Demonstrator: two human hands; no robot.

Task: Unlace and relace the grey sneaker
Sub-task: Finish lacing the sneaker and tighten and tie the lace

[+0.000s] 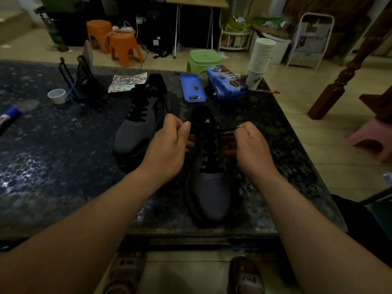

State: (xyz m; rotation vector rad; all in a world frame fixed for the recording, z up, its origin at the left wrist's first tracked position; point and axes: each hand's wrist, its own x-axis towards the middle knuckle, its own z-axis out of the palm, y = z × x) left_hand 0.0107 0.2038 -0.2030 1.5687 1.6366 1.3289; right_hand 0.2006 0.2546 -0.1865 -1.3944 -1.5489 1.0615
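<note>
A grey sneaker [209, 189] with a black tongue and black laces [209, 158] lies on the dark table [53, 166], toe toward me. My left hand [169, 143] is at the left side of its upper eyelets and pinches a lace end between thumb and fingers. On the right side, my right hand [250, 145] pinches the other thin black lace end near the top eyelets. The laces are threaded through the lower eyelets. A second grey sneaker [141, 122], laced, lies to the left and farther back.
Behind the sneakers lie a blue tray [192, 88], a blue pencil case [227, 82], a stack of paper cups [261, 60], a patterned sheet [127, 81], a tape roll [56, 96] and a black stand [78, 81]. A glue stick [9, 116] lies at the far left.
</note>
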